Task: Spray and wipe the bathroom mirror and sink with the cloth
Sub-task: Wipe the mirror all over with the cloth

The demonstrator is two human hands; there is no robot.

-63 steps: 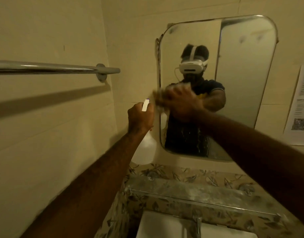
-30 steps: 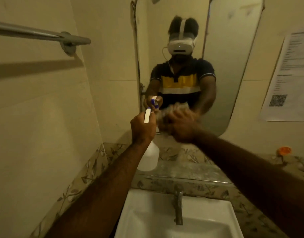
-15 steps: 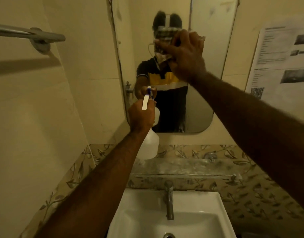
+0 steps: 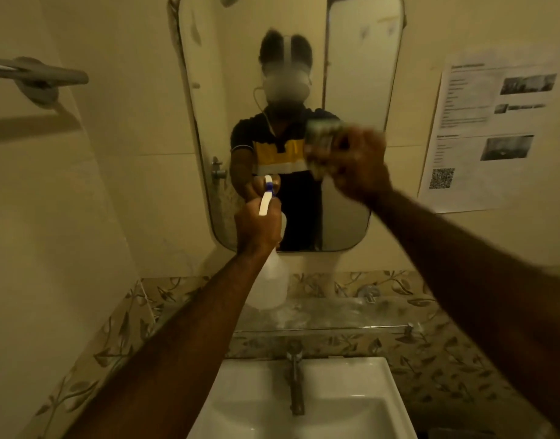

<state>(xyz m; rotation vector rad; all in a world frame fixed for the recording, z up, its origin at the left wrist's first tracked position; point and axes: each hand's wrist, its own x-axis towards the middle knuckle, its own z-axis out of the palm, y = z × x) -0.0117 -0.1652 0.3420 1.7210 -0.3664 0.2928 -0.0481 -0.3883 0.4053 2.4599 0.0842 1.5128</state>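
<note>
A towel bar [image 4: 38, 74] juts from the wall left of the mirror [image 4: 351, 90]. The left hand [image 4: 258, 224] is closed round a spray bottle [image 4: 270, 280], held upright before the mirror's lower left corner, nozzle toward the glass. The right hand [image 4: 356, 163], blurred, grips a bunched cloth [image 4: 320, 137] against the mirror's middle right. A printed sheet [image 4: 487, 131] hangs right of the mirror. Below the mirror are a shelf [image 4: 335, 312], a tap [image 4: 296, 381] and the sink [image 4: 351, 403]
</note>
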